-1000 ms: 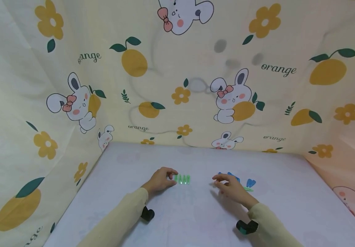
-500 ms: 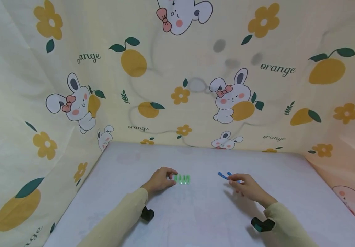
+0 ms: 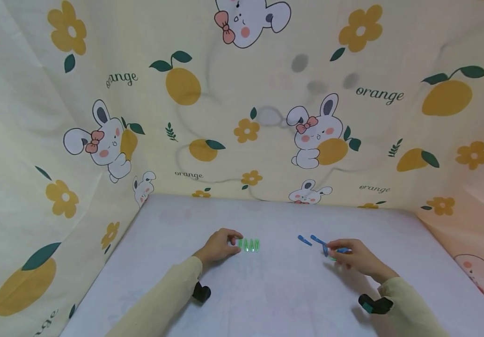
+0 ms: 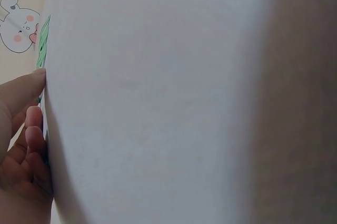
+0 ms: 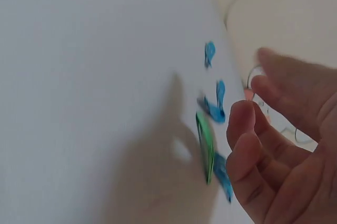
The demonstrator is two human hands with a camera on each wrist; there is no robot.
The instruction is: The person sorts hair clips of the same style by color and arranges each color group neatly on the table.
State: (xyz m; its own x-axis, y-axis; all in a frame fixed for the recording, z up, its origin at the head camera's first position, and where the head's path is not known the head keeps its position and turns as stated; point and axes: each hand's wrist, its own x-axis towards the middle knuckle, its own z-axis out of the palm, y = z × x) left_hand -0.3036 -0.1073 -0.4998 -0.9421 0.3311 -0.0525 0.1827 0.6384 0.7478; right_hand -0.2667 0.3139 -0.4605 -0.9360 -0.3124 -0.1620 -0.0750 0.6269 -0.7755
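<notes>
Four-part order aside, several green snap hair clips (image 3: 251, 245) lie side by side in a row on the white table. My left hand (image 3: 219, 245) is at the row's left end, thumb and index finger at the two ends of the leftmost clip. In the left wrist view, green clips (image 4: 43, 42) show just past the thumb. My right hand (image 3: 357, 256) hovers over a loose group of clips, its fingers bent and apart, holding nothing. Blue hair clips (image 3: 304, 240) lie beyond it. In the right wrist view, one green hair clip (image 5: 206, 150) leans beside a blue one (image 5: 223, 176).
The white tabletop (image 3: 267, 299) stretches toward the person. A cream cloth (image 3: 225, 126) printed with rabbits and oranges hangs behind the table and along both sides. Each wrist carries a black strap-on device (image 3: 375, 304).
My right hand has moved to the right over the loose clips, uncovering the blue ones at their left. My left hand has stayed in place by the green row.
</notes>
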